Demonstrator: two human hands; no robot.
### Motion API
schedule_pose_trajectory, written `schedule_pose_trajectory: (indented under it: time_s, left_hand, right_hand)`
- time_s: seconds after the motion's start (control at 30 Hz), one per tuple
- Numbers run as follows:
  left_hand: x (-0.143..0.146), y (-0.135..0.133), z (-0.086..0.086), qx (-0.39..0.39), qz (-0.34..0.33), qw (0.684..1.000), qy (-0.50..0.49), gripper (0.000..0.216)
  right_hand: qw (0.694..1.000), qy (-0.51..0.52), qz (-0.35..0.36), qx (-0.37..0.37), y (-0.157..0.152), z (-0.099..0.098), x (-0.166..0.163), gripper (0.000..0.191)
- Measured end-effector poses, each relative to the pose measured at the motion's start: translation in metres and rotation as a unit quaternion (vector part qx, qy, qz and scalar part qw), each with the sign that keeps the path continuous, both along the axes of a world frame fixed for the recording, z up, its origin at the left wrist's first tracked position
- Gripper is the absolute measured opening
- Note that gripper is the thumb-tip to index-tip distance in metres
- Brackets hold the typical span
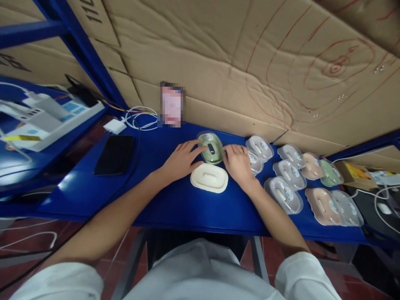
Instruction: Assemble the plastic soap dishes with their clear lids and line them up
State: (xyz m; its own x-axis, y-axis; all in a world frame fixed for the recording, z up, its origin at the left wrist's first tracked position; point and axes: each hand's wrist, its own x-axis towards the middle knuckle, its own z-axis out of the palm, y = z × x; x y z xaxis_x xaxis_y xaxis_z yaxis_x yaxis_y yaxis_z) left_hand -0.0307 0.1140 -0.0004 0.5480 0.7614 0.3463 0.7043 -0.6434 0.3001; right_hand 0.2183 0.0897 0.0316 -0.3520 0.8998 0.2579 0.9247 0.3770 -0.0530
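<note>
A green oval container (215, 156) under a clear plastic lid sits on the blue table, with a round label and a dark oval piece in its middle. My left hand (185, 157) is open at its left side, fingers stretched out over the rim and thumb lower down near a cream oval tray (208, 178). At the container's right edge is my right hand (239, 163), also open, with its fingertips against or very close to the edge. The cream tray lies just in front of the container and has a long recess in its centre.
To the right stand several similar lidded containers (283, 195) in grey, pink and green. A black phone (114, 155), a white charger (114, 126) and cables lie at the left. A lit screen (172, 105) leans on the cardboard wall (212, 58) behind.
</note>
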Motion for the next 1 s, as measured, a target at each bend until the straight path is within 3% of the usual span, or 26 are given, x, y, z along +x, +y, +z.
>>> schedule_pose_trajectory:
  time_s: [0.17,0.4,0.6,0.7,0.8,0.93,1.0]
  left_hand:
    - [0.004,-0.001,0.003,-0.007,0.012,1.0,0.004,0.042]
    - [0.004,-0.003,0.008,-0.024,0.068,0.997,-0.007,0.059]
    - [0.008,-0.006,0.004,-0.039,0.066,0.997,0.021,0.05]
    - [0.009,-0.007,0.004,-0.048,0.083,0.995,0.032,0.052]
    - [0.009,-0.009,0.007,-0.05,0.103,0.993,0.037,0.053]
    - [0.013,-0.019,0.013,-0.033,0.099,0.995,0.006,0.054]
    - [0.017,-0.024,0.014,-0.035,0.078,0.996,-0.017,0.052]
  right_hand:
    - [0.99,0.02,0.132,-0.053,-0.016,-0.013,0.002,0.024]
    - [0.961,0.198,0.167,-0.1,-0.023,-0.008,0.033,0.02]
    - [0.968,0.164,0.177,-0.061,-0.042,-0.01,0.04,0.012]
    - [0.954,0.248,0.146,-0.087,-0.05,0.003,0.042,0.014]
    - [0.911,0.382,0.065,-0.144,-0.052,0.012,0.049,0.021]
    - [0.831,0.51,-0.038,-0.219,-0.05,0.003,0.051,0.032]
    - [0.816,0.528,-0.069,-0.226,-0.051,-0.001,0.049,0.042]
